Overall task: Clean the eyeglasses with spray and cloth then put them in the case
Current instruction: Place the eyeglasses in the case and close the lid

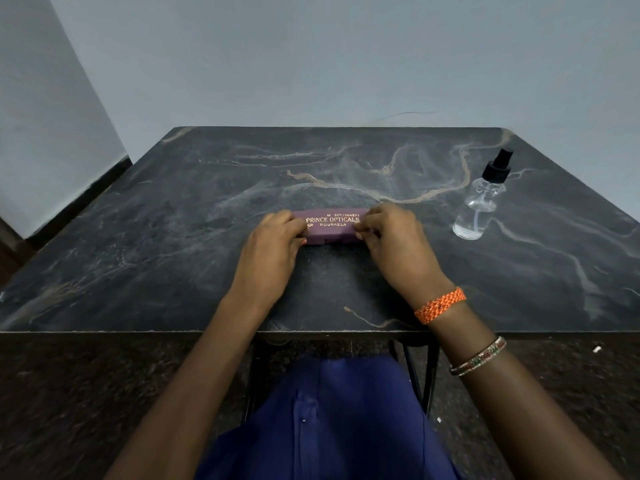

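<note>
A purple eyeglass case (331, 226) with gold lettering lies closed in the middle of the dark marble table (173, 220). My left hand (273, 244) grips its left end. My right hand (391, 237) grips its right end, thumb pressed at the front edge. A clear spray bottle (481, 202) with a black pump top stands upright at the right, apart from both hands. No eyeglasses and no cloth are visible; the inside of the case is hidden.
The table's near edge (311, 331) runs across just above my lap. Pale walls stand behind and to the left. An orange thread band (440, 305) and bangles sit on my right wrist.
</note>
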